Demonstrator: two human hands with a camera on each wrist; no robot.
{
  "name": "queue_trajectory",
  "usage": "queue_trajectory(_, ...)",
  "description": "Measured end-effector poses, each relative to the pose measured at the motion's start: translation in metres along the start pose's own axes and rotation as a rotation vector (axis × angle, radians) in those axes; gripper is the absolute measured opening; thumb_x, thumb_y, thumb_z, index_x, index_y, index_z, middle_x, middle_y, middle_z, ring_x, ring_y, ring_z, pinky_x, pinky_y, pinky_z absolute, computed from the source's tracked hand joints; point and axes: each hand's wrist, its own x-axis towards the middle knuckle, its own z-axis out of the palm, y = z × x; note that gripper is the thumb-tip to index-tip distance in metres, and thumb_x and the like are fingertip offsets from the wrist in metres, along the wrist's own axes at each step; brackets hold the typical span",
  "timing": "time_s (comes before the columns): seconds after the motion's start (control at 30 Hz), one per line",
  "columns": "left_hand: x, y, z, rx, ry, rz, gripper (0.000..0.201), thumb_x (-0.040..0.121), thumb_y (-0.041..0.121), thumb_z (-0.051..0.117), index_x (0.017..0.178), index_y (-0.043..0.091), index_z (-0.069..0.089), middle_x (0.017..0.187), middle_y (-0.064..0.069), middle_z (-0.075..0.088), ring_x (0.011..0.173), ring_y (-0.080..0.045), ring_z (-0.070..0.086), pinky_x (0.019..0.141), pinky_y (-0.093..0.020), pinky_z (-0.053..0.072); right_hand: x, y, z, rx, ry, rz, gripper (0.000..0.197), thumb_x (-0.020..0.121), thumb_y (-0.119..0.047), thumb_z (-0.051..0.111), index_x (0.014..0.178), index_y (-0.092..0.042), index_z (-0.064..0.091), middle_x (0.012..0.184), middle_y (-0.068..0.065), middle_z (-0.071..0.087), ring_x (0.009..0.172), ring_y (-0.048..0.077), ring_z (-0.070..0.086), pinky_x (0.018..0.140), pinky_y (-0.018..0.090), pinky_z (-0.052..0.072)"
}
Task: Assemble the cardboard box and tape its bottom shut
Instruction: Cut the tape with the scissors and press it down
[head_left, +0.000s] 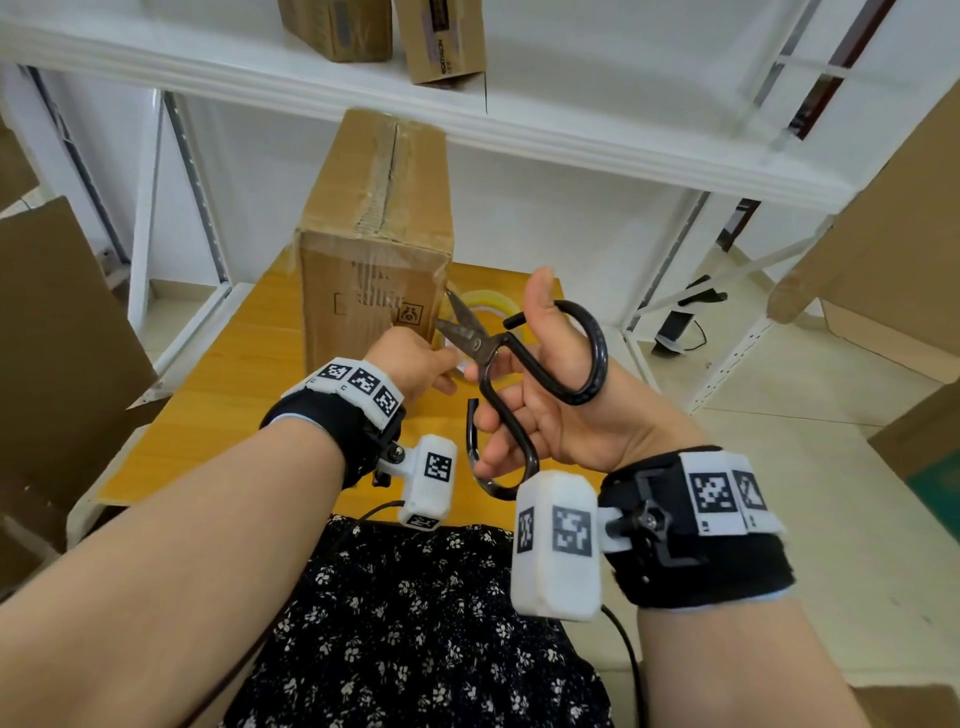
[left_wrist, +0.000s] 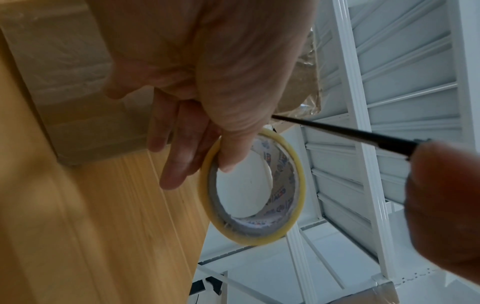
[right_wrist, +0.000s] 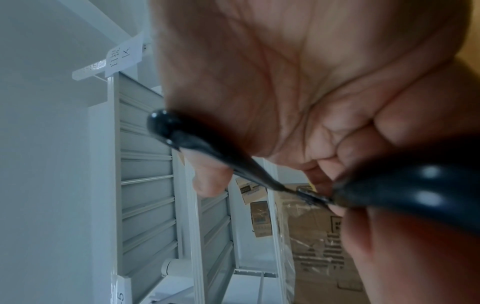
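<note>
The brown cardboard box (head_left: 376, 244) stands upright on the yellow wooden table (head_left: 228, 384), clear tape running over its top seam and down its front. My left hand (head_left: 415, 364) pinches the yellowish tape roll (left_wrist: 253, 189) just right of the box's lower corner; the same tape roll (head_left: 491, 306) peeks out behind the blades in the head view. My right hand (head_left: 524, 379) grips black scissors (head_left: 519, 364) with thumb and fingers through the loop handles (right_wrist: 389, 197). The blades (head_left: 460, 325) are spread apart, pointing at the box corner near the roll.
A white metal shelf (head_left: 519, 135) spans above the table with two small cardboard boxes (head_left: 441, 41) on it. Flat cardboard sheets (head_left: 57, 332) lean at the left, and larger cartons (head_left: 883, 234) stand at the right. A dark floral skirt (head_left: 415, 623) covers my lap.
</note>
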Motion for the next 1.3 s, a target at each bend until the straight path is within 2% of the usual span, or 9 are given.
queue_trajectory(0.1,0.001,-0.002,-0.001,-0.036,-0.026,0.008,0.042,0.089,0.040,0.062,0.082,0.002,0.076,0.062,0.005,0.072,0.066,-0.017,0.053,0.058,-0.027,0.041,0.001,-0.002,0.001,0.002,0.027,-0.017,0.114,0.070,-0.093,0.022,0.123,0.002,0.056,0.073,0.014,0.062,0.064,0.034,0.068,0.072,0.045,0.062)
queue_trajectory(0.2,0.001,-0.002,-0.003,-0.041,-0.042,0.004,0.042,0.090,0.039,0.061,0.084,0.001,0.076,0.062,0.005,0.072,0.060,-0.016,0.049,0.050,-0.024,0.038,0.000,-0.006,0.002,0.015,0.052,-0.033,0.098,0.078,-0.091,0.020,0.110,-0.005,0.055,0.074,0.016,0.062,0.061,0.033,0.068,0.072,0.047,0.062)
queue_trajectory(0.47,-0.008,0.006,-0.002,0.023,-0.040,0.020,0.045,0.090,0.044,0.061,0.061,0.010,0.060,0.032,0.010,0.049,0.051,-0.012,0.040,0.051,-0.025,0.031,0.005,-0.006,0.014,0.077,0.102,-0.045,0.108,0.081,-0.089,0.021,0.129,0.003,0.052,0.076,0.015,0.061,0.062,0.032,0.069,0.069,0.044,0.061)
queue_trajectory(0.57,-0.007,0.006,-0.003,0.045,-0.045,0.028,0.045,0.091,0.042,0.060,0.059,0.010,0.058,0.032,0.010,0.050,0.053,-0.015,0.041,0.052,-0.027,0.033,0.008,-0.006,0.019,0.085,0.120,-0.020,0.099,0.080,-0.090,0.021,0.117,-0.003,0.053,0.076,0.015,0.061,0.063,0.033,0.070,0.071,0.046,0.062)
queue_trajectory(0.7,-0.009,0.006,-0.003,0.088,-0.052,0.008,0.053,0.090,0.049,0.058,0.053,0.012,0.051,0.032,0.007,0.047,0.050,-0.016,0.039,0.051,-0.028,0.032,0.011,-0.007,0.023,0.143,0.153,-0.010,0.108,0.079,-0.091,0.022,0.131,0.000,0.049,0.078,0.017,0.061,0.062,0.033,0.070,0.066,0.046,0.062)
queue_trajectory(0.83,-0.006,0.005,-0.003,0.068,-0.038,0.008,0.051,0.090,0.046,0.059,0.053,0.012,0.053,0.058,-0.007,0.053,0.062,-0.022,0.047,0.060,-0.030,0.039,0.013,-0.011,0.029,0.166,0.173,-0.010,0.109,0.080,-0.090,0.022,0.133,0.002,0.047,0.075,0.017,0.062,0.059,0.032,0.070,0.062,0.044,0.062)
queue_trajectory(1.0,-0.009,0.007,-0.007,0.053,-0.044,0.000,0.047,0.091,0.043,0.060,0.058,0.009,0.057,0.036,0.006,0.054,0.057,-0.016,0.047,0.054,-0.027,0.037,0.010,-0.010,0.030,0.118,0.204,-0.029,0.106,0.082,-0.087,0.023,0.136,0.000,0.045,0.073,0.015,0.060,0.056,0.030,0.069,0.063,0.046,0.063)
queue_trajectory(1.13,-0.012,0.007,-0.004,0.044,-0.048,-0.003,0.050,0.090,0.047,0.059,0.057,0.011,0.059,0.043,0.003,0.057,0.059,-0.018,0.050,0.058,-0.028,0.039,0.010,-0.012,0.034,0.137,0.234,-0.030,0.103,0.083,-0.087,0.025,0.139,-0.002,0.043,0.070,0.014,0.060,0.054,0.030,0.068,0.062,0.047,0.063)
queue_trajectory(1.3,-0.012,0.007,-0.004,0.053,-0.048,0.010,0.045,0.091,0.040,0.058,0.059,0.009,0.053,0.068,-0.015,0.055,0.067,-0.024,0.051,0.065,-0.034,0.043,0.017,-0.014,0.041,0.116,0.223,-0.022,0.108,0.080,-0.089,0.023,0.137,0.001,0.045,0.066,0.012,0.061,0.055,0.030,0.068,0.068,0.052,0.063)
